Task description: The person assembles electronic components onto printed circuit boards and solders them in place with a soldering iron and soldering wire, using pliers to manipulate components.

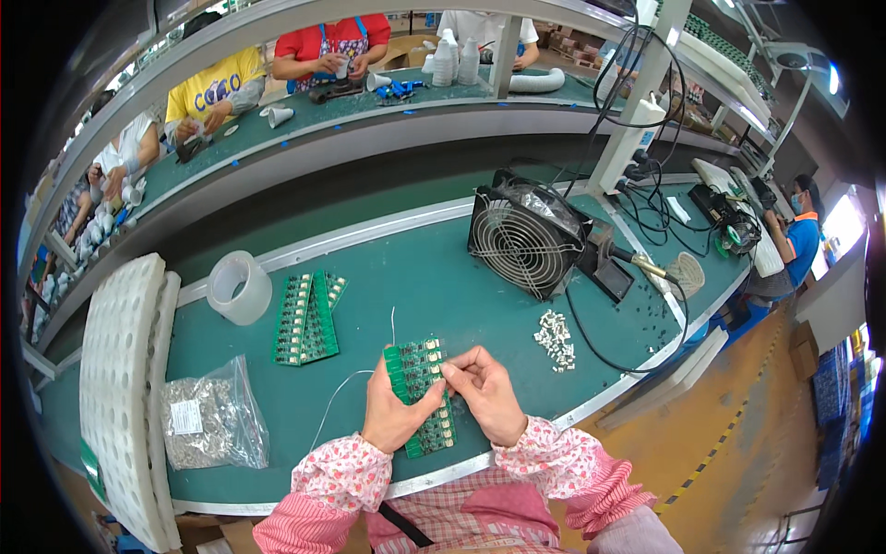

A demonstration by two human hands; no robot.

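A green circuit board panel (414, 371) with rows of small white and dark parts is tilted up near the front edge of the bench. My left hand (391, 412) is closed on its left side, the thumb lying across the board's face. At the board's right edge, my right hand (491, 399) has thumb and forefinger pinched together against it. Anything between those fingertips is too small to make out. Beyond the board, a thin white wire (393, 325) points upward, and another wire (334, 399) curves down beside my left forearm.
More circuit boards (305, 319) lie stacked near a clear tape roll (240, 288). At left are a bag of small parts (214, 415) and white foam trays (120, 388). Loose white connectors (555, 340), a black fan (524, 238) and a soldering iron (653, 268) are at right. Co-workers sit beyond.
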